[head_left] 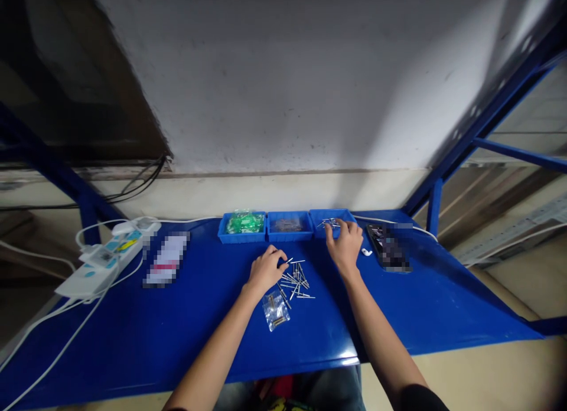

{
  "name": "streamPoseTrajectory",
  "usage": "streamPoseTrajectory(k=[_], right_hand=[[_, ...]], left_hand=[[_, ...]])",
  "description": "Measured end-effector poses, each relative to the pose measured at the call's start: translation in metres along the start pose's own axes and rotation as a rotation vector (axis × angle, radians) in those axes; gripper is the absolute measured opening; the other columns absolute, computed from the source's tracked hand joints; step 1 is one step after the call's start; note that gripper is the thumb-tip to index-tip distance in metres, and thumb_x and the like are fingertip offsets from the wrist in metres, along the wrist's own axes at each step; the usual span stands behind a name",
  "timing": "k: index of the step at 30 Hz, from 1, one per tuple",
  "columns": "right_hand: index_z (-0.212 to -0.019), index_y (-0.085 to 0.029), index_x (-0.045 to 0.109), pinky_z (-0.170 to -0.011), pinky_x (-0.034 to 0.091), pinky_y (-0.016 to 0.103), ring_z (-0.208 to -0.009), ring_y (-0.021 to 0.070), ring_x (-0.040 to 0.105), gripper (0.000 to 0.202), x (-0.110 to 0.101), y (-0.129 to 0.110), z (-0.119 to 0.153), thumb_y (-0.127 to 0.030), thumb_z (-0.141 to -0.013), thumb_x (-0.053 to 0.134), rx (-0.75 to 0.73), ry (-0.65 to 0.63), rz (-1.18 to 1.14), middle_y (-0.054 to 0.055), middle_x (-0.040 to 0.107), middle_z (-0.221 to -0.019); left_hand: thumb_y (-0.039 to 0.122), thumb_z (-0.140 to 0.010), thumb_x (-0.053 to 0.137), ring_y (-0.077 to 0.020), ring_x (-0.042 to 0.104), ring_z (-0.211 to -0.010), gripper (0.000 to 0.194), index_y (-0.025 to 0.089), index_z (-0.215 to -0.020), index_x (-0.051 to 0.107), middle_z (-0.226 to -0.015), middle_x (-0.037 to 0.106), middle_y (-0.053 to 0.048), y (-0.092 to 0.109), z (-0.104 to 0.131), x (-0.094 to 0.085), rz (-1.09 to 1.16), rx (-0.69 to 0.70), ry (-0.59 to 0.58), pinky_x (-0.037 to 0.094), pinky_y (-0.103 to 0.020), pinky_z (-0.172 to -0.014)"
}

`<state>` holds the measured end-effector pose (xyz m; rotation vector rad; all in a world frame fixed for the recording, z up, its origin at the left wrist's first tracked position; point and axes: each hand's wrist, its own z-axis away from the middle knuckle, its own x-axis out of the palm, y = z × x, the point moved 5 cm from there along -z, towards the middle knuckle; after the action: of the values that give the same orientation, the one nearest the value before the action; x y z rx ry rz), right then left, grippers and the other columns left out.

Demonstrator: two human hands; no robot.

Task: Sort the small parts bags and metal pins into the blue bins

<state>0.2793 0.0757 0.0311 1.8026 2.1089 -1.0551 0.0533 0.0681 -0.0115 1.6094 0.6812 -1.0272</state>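
My left hand [267, 270] is at the left edge of a loose pile of blind rivets [296, 281]. Its thumb and forefinger close on one silver blind rivet [289, 260]. My right hand [345, 243] reaches over the front wall of the right blue bin [312, 223], thumb and fingers apart above the small metal parts [328, 223] inside, which look like rivets. Below my left hand lies a clear plastic bag [275, 310] with a few brass-coloured pieces in it.
The middle blue bin [290, 236] holds brownish parts; the left blue bin [241, 238] holds green packets. A phone [168, 260] and a power strip [108, 260] with white cables lie left. At right are a dark phone [388, 248] and a white earbud [366, 252].
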Motion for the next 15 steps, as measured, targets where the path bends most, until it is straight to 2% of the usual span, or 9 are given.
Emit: streamPoseTrajectory(k=[2,5,9,12,15], right_hand=[[-0.097,-0.015,0.063,-0.072,0.04,0.038,-0.083,0.0247,0.051,0.03,0.005,-0.007,0.012,-0.039,-0.088,0.048,-0.063,-0.101,-0.071,0.012,0.059,-0.088],[-0.091,-0.018,0.063,-0.074,0.041,0.035,-0.077,0.0209,0.053,0.023,0.011,-0.039,0.035,-0.031,-0.09,0.044,-0.238,-0.31,-0.258,0.007,0.06,-0.078],[-0.094,-0.02,0.062,-0.074,0.041,0.033,-0.08,0.0199,0.054,0.017,0.019,-0.08,0.061,-0.03,-0.088,0.049,-0.47,-0.524,-0.378,0.006,0.062,-0.084],[-0.097,-0.02,0.061,-0.073,0.041,0.033,-0.079,0.0194,0.054,0.016,0.023,-0.089,0.07,-0.028,-0.088,0.05,-0.552,-0.583,-0.368,0.007,0.062,-0.085],[-0.097,-0.019,0.06,-0.072,0.04,0.032,-0.079,0.0192,0.053,0.015,0.023,-0.086,0.07,-0.024,-0.088,0.048,-0.538,-0.558,-0.349,0.007,0.061,-0.083]], left_hand=[[0.03,-0.082,0.056,-0.0179,0.062,-0.081,0.008,0.028,-0.084,0.063,-0.1,0.06,0.0,0.003,0.001,0.001,-0.02,0.015,0.001,0.041,-0.026,-0.065],[0.027,-0.085,0.05,-0.0178,0.061,-0.087,0.011,0.026,-0.084,0.061,-0.098,0.061,-0.001,0.0,0.005,0.002,0.021,0.058,0.039,0.042,-0.026,-0.068],[0.025,-0.089,0.043,-0.0166,0.062,-0.084,0.015,0.023,-0.09,0.058,-0.09,0.065,-0.002,-0.011,0.007,0.0,0.207,0.096,0.064,0.043,-0.026,-0.073],[0.029,-0.09,0.04,-0.0171,0.062,-0.077,0.018,0.021,-0.086,0.056,-0.081,0.066,-0.003,-0.016,0.005,-0.002,0.263,0.076,0.105,0.043,-0.026,-0.069],[0.033,-0.091,0.038,-0.0169,0.063,-0.074,0.024,0.021,-0.078,0.055,-0.074,0.065,-0.003,-0.018,0.003,-0.002,0.253,0.034,0.125,0.042,-0.025,-0.068]])
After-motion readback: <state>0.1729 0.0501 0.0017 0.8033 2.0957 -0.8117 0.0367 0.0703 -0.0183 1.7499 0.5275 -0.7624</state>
